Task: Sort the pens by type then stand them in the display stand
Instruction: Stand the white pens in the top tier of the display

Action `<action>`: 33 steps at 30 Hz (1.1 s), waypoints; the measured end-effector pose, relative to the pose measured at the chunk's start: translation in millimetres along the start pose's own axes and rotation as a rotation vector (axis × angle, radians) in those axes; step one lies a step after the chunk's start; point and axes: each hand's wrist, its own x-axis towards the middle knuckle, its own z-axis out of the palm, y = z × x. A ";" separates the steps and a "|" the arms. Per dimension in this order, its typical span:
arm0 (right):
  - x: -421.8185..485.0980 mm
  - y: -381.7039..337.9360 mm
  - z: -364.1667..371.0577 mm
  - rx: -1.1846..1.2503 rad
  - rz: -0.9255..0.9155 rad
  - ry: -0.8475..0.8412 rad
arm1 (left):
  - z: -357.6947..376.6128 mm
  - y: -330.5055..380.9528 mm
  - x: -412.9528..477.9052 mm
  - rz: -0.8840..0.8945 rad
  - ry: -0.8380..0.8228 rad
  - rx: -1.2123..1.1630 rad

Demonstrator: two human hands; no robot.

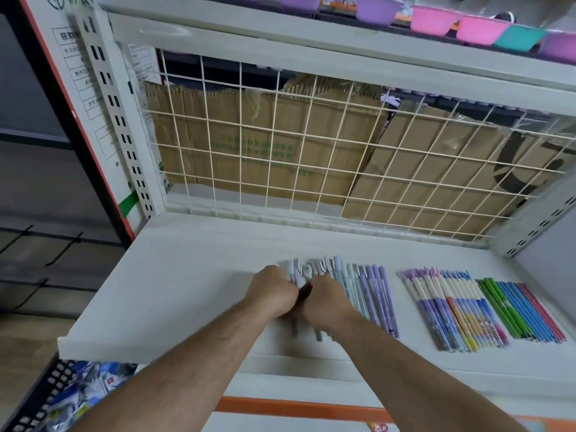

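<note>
Head view: pastel pens (375, 294) lie in rows.

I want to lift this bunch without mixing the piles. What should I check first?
1. Grip: left hand and right hand both curl round the white pens: ok.
2. Bunch holds one type only: the hands hide its middle: cannot tell.
3. Blue and purple pens clear of the bunch: they lie right beside the right hand: not ok.
4. Other piles apart: patterned pens and thin coloured pens lie as separate groups: ok.
5. Display stand ready: none in view: cannot tell.
</note>
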 end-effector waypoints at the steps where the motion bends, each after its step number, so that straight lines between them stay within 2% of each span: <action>1: -0.9 -2.0 1.1 0.023 -0.001 -0.020 | 0.3 -0.6 -0.2 -0.004 -0.008 -0.009; 6: -7.3 -1.9 4.7 0.154 -0.009 -0.017 | -2.5 -3.4 -0.6 -0.031 -0.003 -0.116; 14: -17.4 6.2 -12.7 0.366 -0.055 0.114 | -8.8 13.4 -5.3 0.000 -0.132 -0.472; 25: -46.4 48.9 -88.2 0.456 -0.013 0.323 | 33.9 96.5 -20.8 0.247 -0.101 -0.435; 33: -93.7 132.1 -154.3 0.562 -0.012 0.456 | 104.2 172.8 -61.1 0.350 -0.251 -0.500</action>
